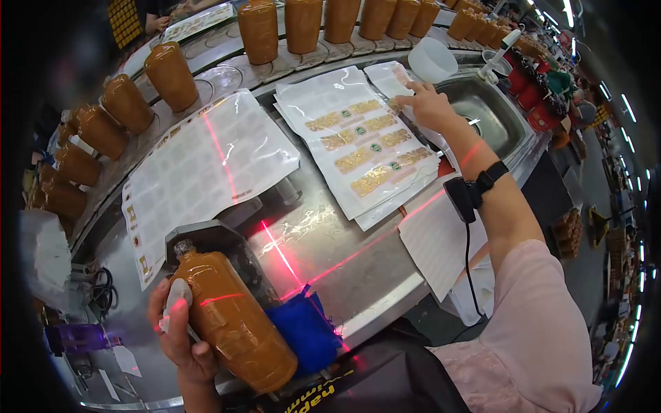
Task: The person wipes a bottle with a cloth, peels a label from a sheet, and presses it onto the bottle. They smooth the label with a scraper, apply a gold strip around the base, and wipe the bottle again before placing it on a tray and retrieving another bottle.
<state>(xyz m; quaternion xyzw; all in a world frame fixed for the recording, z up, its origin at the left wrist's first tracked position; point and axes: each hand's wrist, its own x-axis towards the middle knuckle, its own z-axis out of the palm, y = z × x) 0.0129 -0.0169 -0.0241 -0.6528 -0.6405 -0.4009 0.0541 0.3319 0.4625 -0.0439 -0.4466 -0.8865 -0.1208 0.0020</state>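
My left hand (pixel 180 334) is closed round a small white pad (pixel 179 294), with its thumb beside a glossy brown bottle (pixel 237 323). The bottle lies tilted against a dark grey cradle (pixel 213 237), its clear threaded neck pointing away from me. A blue cloth (pixel 304 329) is bunched at the bottle's right side. Farther off, my right hand (pixel 428 109) reaches over a small label sheet (pixel 387 77) by the sink, fingers apart. Just left of that hand is a stack of white sheets with gold labels (pixel 351 186). Whether its fingertips touch a label is too small to tell.
Brown bottles (pixel 303 26) stand in a row along a curved conveyor (pixel 220 77). A large label sheet (pixel 220 162) covers the left bench. At the right are a steel sink (pixel 509 127) and a white tub (pixel 432 58). Red laser lines cross the metal bench (pixel 351 265). Another person's hand (pixel 158 25) shows at top left.
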